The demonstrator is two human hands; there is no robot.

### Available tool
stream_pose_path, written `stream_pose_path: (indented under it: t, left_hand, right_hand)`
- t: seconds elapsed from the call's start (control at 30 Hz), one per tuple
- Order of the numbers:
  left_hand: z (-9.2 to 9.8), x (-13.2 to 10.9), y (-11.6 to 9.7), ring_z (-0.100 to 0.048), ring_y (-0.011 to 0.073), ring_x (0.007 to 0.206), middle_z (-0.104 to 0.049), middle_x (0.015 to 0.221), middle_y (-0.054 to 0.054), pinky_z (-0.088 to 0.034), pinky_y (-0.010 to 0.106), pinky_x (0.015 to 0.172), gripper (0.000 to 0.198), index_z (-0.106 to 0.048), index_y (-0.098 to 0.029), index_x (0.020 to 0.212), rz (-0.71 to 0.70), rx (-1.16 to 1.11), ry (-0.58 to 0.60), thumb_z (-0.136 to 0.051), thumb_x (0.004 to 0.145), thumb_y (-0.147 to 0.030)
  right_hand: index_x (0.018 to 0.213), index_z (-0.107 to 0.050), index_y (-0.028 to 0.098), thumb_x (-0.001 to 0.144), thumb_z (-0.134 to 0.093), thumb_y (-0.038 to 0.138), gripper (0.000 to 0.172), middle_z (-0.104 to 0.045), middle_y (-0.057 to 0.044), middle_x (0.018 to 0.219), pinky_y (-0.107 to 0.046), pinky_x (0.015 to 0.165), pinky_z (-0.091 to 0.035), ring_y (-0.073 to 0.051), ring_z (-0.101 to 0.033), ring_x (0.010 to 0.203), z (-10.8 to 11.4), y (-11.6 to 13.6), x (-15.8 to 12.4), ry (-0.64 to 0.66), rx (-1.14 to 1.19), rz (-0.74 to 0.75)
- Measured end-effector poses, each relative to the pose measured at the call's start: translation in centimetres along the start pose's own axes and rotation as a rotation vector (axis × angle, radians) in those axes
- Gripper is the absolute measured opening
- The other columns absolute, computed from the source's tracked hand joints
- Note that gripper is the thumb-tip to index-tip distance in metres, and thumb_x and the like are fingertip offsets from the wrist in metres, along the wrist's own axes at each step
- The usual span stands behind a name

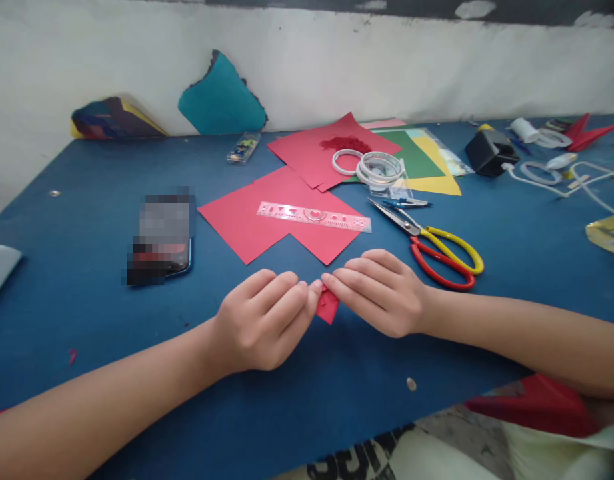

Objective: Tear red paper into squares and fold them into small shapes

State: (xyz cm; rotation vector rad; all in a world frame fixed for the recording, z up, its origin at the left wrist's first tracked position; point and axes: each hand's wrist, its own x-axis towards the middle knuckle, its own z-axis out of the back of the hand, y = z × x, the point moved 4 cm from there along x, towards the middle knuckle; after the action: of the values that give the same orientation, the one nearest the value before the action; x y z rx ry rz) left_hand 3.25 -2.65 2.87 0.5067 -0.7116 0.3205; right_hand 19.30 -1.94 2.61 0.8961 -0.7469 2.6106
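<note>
Two hands [267, 323] [384, 293] pinching small red paper [329, 307], blue tabletop [87, 227] beneath, white wall [387, 73] behind, dark band [537, 13] above

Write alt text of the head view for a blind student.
A person's left hand and right hand hold a small red paper piece at a blue table. A clear ruler lies on red sheets beyond, with scissors to the right.
</note>
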Motion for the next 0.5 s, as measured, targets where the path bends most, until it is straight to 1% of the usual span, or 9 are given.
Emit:
stream_pose_path:
  t: [0.07,0.17,0.33,0.4,0.43,0.5]
  left_hand:
    - [0.0,0.0,-0.1,-0.063,0.0188,0.070,-0.066,0.074,0.004,-0.048,0.033,0.054,0.015,-0.064,-0.017,0.090,-0.017,0.006,0.014,-0.056,0.082,-0.007]
    - [-0.1,0.0,0.0,-0.063,0.0192,0.069,-0.066,0.073,0.006,-0.049,0.032,0.054,0.011,-0.065,-0.014,0.087,-0.031,0.015,0.039,-0.058,0.081,-0.007]
    - [-0.2,-0.1,0.4,-0.063,0.0189,0.069,-0.069,0.075,0.005,-0.049,0.032,0.056,0.010,-0.063,-0.015,0.089,0.013,-0.003,0.057,-0.060,0.080,-0.010]
    - [-0.4,-0.3,0.7,-0.063,0.0190,0.072,-0.069,0.078,0.005,-0.050,0.032,0.058,0.016,-0.062,-0.016,0.094,0.070,-0.049,0.064,-0.059,0.080,-0.009]
    - [-0.6,-0.4,1.0,-0.063,0.0189,0.073,-0.069,0.080,0.005,-0.051,0.032,0.061,0.019,-0.060,-0.016,0.098,0.124,-0.085,0.066,-0.058,0.080,-0.008]
    - [-0.9,-0.7,1.7,-0.063,0.0179,0.075,-0.068,0.084,0.005,-0.052,0.032,0.066,0.027,-0.058,-0.017,0.104,0.275,-0.187,0.065,-0.055,0.079,-0.006]
  right_hand:
    - [0.091,-0.064,0.012,0.089,-0.052,0.011,0.013,-0.067,-0.005,0.075,-0.032,0.066,-0.048,-0.016,-0.061,0.073,0.0,0.2,0.0,0.007,-0.030,0.030]
    - [0.088,-0.065,0.014,0.090,-0.049,0.011,0.017,-0.067,-0.003,0.075,-0.030,0.065,-0.047,-0.014,-0.060,0.072,0.0,0.1,0.1,0.028,-0.074,0.072]
    - [0.090,-0.066,0.011,0.089,-0.051,0.011,0.016,-0.067,-0.005,0.078,-0.030,0.063,-0.047,-0.015,-0.061,0.074,0.0,-0.1,-0.1,0.018,-0.096,0.132]
    - [0.089,-0.066,0.012,0.090,-0.049,0.011,0.018,-0.067,-0.005,0.078,-0.029,0.064,-0.047,-0.015,-0.061,0.075,0.0,-0.2,-0.2,0.006,-0.113,0.144]
    - [0.088,-0.066,0.013,0.091,-0.047,0.011,0.019,-0.067,-0.004,0.078,-0.029,0.064,-0.047,-0.015,-0.061,0.075,0.1,-0.3,-0.2,0.002,-0.127,0.147]
    - [0.087,-0.065,0.016,0.091,-0.045,0.010,0.022,-0.066,-0.002,0.076,-0.028,0.063,-0.047,-0.014,-0.061,0.073,0.2,-0.5,-0.3,-0.002,-0.161,0.159]
